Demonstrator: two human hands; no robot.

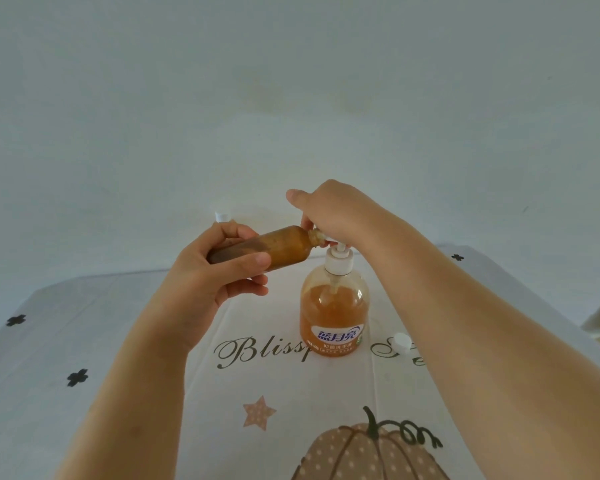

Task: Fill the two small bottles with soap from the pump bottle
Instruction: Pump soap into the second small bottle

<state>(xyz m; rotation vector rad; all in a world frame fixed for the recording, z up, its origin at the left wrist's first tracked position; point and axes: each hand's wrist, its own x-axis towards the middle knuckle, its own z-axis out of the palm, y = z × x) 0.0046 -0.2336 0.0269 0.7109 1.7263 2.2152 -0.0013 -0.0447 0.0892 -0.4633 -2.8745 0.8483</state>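
Tabletop (118, 341): covered by a pale cloth (274, 375) printed with a pumpkin (354, 455) and script lettering; the pump bottle (333, 341) stands near its middle.
Right hand (336, 213): directly above the pump bottle, on its white pump head (340, 258); the grip is curled over that head, with the thumb jutting left.
Left hand (208, 271): left of the pump bottle, raised off the tabletop; the grip is wrapped round the small bottle (274, 247).
Pump bottle: upright, clear, partly filled with amber soap (317, 310), label facing the camera.
Small bottle: held nearly on its side up and left of the pump bottle, amber inside, its neck at the spout.
Near cap (402, 341): white, on the cloth just right of the pump bottle.
Far cap (222, 216): white, behind and left of the pump bottle.
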